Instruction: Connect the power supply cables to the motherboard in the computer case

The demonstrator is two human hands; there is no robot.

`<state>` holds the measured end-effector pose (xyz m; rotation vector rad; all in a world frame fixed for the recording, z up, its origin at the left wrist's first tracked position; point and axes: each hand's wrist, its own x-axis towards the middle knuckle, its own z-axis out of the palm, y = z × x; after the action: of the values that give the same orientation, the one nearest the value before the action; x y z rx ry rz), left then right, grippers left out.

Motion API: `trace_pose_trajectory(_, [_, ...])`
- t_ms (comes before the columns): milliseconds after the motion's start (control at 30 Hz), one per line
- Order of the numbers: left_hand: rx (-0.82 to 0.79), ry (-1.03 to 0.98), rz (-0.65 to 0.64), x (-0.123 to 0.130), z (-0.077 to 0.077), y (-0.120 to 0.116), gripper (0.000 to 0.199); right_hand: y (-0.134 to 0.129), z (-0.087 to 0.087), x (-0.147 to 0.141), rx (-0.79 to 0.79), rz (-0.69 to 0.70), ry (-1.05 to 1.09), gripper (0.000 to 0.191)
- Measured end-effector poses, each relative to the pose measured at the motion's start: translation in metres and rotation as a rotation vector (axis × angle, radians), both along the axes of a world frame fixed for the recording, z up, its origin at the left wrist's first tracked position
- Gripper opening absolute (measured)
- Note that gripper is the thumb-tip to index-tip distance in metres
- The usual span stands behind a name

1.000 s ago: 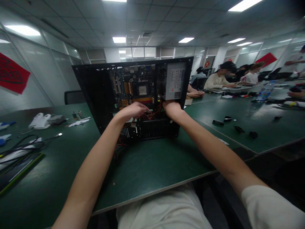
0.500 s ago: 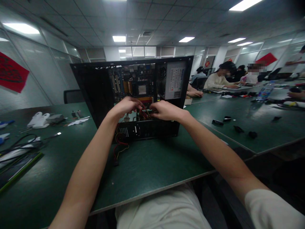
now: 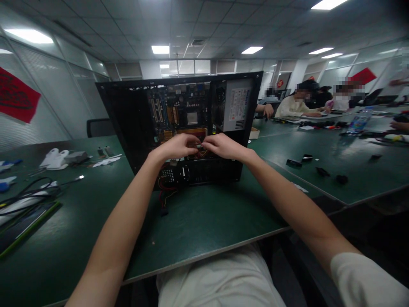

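Note:
An open black computer case (image 3: 123,111) stands on the green table, its inside facing me. Within it are a motherboard (image 3: 179,100) and, at the upper right, a silver power supply (image 3: 237,104). My left hand (image 3: 182,145) and my right hand (image 3: 220,145) meet in the lower part of the case, fingertips close together and bent in a pinch. Thin cables (image 3: 203,154) run at and below the fingertips, and both hands appear closed on them. Red and yellow wires with a black connector (image 3: 164,212) hang over the case's front onto the table.
Black cords (image 3: 32,192) and a green-edged flat panel (image 3: 30,228) lie at left, near a white bag (image 3: 54,158). Small black parts (image 3: 322,172) and a plastic bottle (image 3: 361,119) are at right. Other people sit along the table's far right side.
My hands have drawn closer together, fingertips now almost touching; the left moved right. Behind the case, another person's hand has lifted. The view has shifted slightly.

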<state>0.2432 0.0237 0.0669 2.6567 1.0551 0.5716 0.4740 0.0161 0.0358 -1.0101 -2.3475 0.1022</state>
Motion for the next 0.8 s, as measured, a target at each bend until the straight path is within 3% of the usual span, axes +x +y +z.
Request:
trace_pose_trajectory(133, [0.124, 0.098, 0.087, 0.006, -0.014, 0.012, 0.027, 0.008, -0.006, -0.008, -0.075, 0.095, 0.075, 0.033])
trace_pose_trajectory(267, [0.165, -0.024, 0.170, 0.007, -0.010, 0.011, 0.026, 0.023, -0.014, -0.015, -0.243, 0.157, 0.246, 0.031])
trace_pose_trajectory(367, [0.189, -0.038, 0.199, 0.006, -0.006, 0.006, 0.024, 0.026, -0.018, -0.016, -0.319, 0.142, 0.235, 0.035])
trace_pose_trajectory(533, [0.221, -0.057, 0.190, 0.009, -0.001, 0.002, 0.028, 0.023, -0.020, -0.014, -0.135, 0.094, 0.256, 0.029])
trace_pose_trajectory(700, [0.221, -0.140, 0.122, 0.011, 0.001, 0.000, 0.029, 0.017, -0.020, -0.013, -0.169, 0.102, 0.364, 0.035])
trace_pose_trajectory(800, [0.190, -0.146, 0.079, 0.010, -0.002, 0.003, 0.025, 0.014, -0.019, -0.014, -0.099, 0.041, 0.400, 0.032])
